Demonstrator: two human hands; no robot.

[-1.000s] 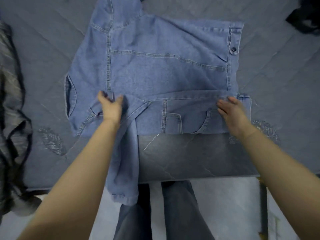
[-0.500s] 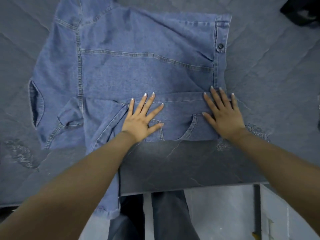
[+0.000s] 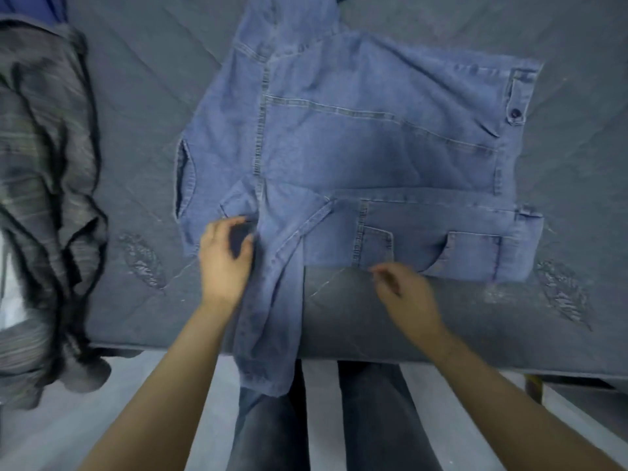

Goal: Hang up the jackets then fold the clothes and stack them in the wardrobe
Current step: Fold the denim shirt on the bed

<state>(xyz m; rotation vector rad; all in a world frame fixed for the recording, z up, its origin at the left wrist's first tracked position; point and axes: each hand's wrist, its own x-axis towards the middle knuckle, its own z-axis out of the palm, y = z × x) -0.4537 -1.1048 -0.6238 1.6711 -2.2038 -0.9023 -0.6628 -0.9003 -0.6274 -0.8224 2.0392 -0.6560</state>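
Observation:
A blue denim jacket [image 3: 356, 147] lies spread flat on the grey quilted bed [image 3: 577, 185], its lower part folded up into a band. One sleeve [image 3: 272, 317] hangs over the bed's near edge. My left hand [image 3: 222, 263] is at the top of that sleeve near the armhole, with fingers and thumb curled on the denim. My right hand [image 3: 404, 290] hovers just below the folded hem at the middle, fingers loosely curled and holding nothing. The frame is motion-blurred.
A crumpled grey striped garment [image 3: 44, 198] lies at the left side of the bed and droops over its edge. My legs in dark jeans [image 3: 367, 419] stand against the bed's near edge [image 3: 475, 362]. Pale floor shows below.
Both hands have lifted off the folded band they were pressing flat. My left hand has gone left to the sleeve top, and my right hand has slid left to the middle of the hem.

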